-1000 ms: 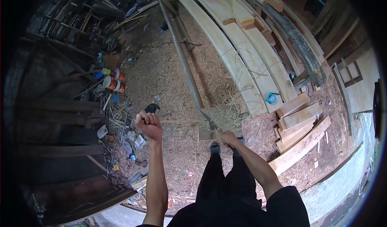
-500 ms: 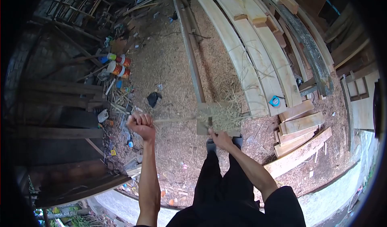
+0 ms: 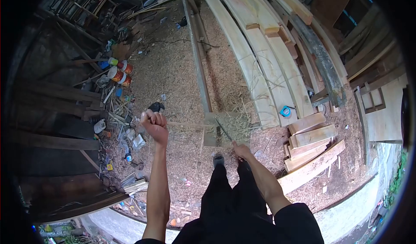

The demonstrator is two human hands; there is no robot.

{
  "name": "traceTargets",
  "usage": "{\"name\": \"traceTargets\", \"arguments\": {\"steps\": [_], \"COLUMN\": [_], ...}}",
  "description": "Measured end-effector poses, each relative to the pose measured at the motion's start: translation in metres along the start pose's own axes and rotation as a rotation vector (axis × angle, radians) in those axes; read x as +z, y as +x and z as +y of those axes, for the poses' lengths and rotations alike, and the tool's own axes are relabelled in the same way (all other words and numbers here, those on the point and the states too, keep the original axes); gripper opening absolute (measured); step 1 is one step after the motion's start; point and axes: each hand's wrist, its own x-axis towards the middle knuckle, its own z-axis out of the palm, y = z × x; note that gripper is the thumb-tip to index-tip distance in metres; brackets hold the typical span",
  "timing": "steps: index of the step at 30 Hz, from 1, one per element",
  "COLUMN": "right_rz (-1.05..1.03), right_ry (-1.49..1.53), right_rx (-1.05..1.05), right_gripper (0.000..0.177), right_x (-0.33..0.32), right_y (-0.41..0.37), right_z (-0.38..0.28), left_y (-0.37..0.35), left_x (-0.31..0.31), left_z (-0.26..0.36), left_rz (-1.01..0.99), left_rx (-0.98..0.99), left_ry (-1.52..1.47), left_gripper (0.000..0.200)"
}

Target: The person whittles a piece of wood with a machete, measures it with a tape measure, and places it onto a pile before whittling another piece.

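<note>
My left hand [image 3: 154, 126] is closed in a fist around one end of a thin pale strip [image 3: 186, 124]. From there the strip stretches rightward to a flat board [image 3: 211, 139] lying in front of my feet. A slim dark blade, like a knife [image 3: 224, 129], slants up and left over that board, its lower end in my closed right hand [image 3: 242, 151]. Curly straw-like shavings [image 3: 237, 123] cover the board's right part and spill beyond it.
Long pale planks [image 3: 264, 71] run away on the right, with a blue tape measure [image 3: 285, 111] on one. Short offcuts [image 3: 314, 135] are stacked nearby. A long beam [image 3: 200, 79] lies ahead. Paint buckets [image 3: 116, 74], a black bag [image 3: 156, 106] and litter lie leftward.
My right hand has moved slightly right and toward me, and the blade now slants across the board in plain sight. The left fist keeps its grip on the strip. The view has shifted a little.
</note>
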Motion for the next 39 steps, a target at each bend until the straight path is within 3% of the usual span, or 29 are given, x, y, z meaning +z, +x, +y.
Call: {"name": "traceTargets", "arguments": {"steps": [2, 4, 5, 7, 9, 11, 13, 14, 16, 17, 19, 20, 22, 26, 28, 30, 32, 34, 35, 37, 39], "right_rz": [0.061, -0.077, -0.04, 0.023, -0.033, -0.095, 0.14, 0.03, 0.01, -0.007, -0.017, -0.009, 0.015, 0.028, 0.093, 0.066, 0.082, 0.08, 0.139, 0.352, 0.584], "right_ry": [-0.038, -0.029, -0.09, -0.158, -0.099, -0.041, -0.112, -0.074, 0.3, 0.493, 0.692, 0.681, 0.893, 0.935, 0.947, 1.023, 0.987, 0.723, 0.574, 0.295, -0.045], "right_rx": [0.011, 0.093, 0.085, 0.089, 0.059, 0.002, -0.287, -0.082, -0.139, -0.196, -0.289, -0.287, -0.358, -0.441, -0.337, -0.301, -0.266, -0.135, -0.144, -0.245, -0.322], "right_gripper": [0.077, 0.074, 0.073, 0.073, 0.069, 0.065, 0.055, 0.045, 0.043, 0.044, 0.048, 0.048, 0.051, 0.055, 0.049, 0.04, 0.035, 0.028, 0.021, 0.02, 0.026], "right_x": [-0.014, -0.054, -0.058, -0.065, -0.08, -0.095, -0.094, -0.105, -0.115, -0.119, -0.134, -0.143, -0.159, -0.179, -0.183, -0.189, -0.201, -0.217, -0.215, -0.195, -0.17], "right_y": [-0.002, -0.036, -0.038, -0.047, -0.057, -0.062, -0.067, -0.076, -0.095, -0.101, -0.131, -0.147, -0.169, -0.179, -0.191, -0.187, -0.192, -0.196, -0.201, -0.193, -0.182], "right_z": [-0.008, -0.054, -0.058, -0.053, -0.056, -0.075, -0.083, -0.108, -0.149, -0.168, -0.212, -0.231, -0.258, -0.255, -0.249, -0.225, -0.21, -0.198, -0.194, -0.177, -0.161], "left_y": [0.005, 0.01, 0.008, 0.009, 0.005, -0.016, -0.032, -0.045, -0.037, -0.037, -0.036, -0.038, -0.039, -0.038, -0.047, -0.05, -0.053, -0.052, -0.052, -0.051, -0.057], "left_x": [-0.006, -0.021, -0.028, -0.053, -0.079, -0.078, -0.068, -0.077, -0.08, -0.069, -0.037, -0.029, -0.016, -0.015, -0.022, -0.024, -0.031, -0.036, -0.037, -0.036, -0.036], "left_z": [0.0, 0.002, 0.008, 0.003, -0.028, -0.044, -0.041, -0.057, -0.095, -0.091, -0.064, -0.055, -0.044, -0.057, -0.063, -0.064, -0.059, -0.054, -0.051, -0.049, -0.076], "left_rz": [-0.028, 0.153, 0.209, 0.167, 0.098, -0.05, -0.354, -0.359, -0.494, -0.498, -0.537, -0.534, -0.728, -0.901, -0.921, -0.958, -1.001, -1.023, -1.023, -1.209, -1.201], "left_rx": [0.014, 0.028, 0.006, 0.082, 0.167, 0.156, 0.193, 0.157, 0.531, 0.529, 0.062, 0.06, 0.196, 0.251, 0.558, 0.537, 0.503, 0.677, 0.676, 0.469, 0.532], "left_ry": [-0.044, -0.012, 0.056, -0.014, 0.194, 0.72, 0.937, 0.937, 0.932, 0.923, 0.948, 0.935, 1.174, 0.927, 0.934, 0.992, 1.067, 1.056, 1.061, 1.279, 1.277], "left_gripper": [0.043, 0.046, 0.045, 0.033, 0.023, 0.016, 0.017, 0.017, 0.019, 0.019, 0.021, 0.021, 0.019, 0.015, 0.019, 0.02, 0.021, 0.019, 0.019, 0.024, 0.023]}}
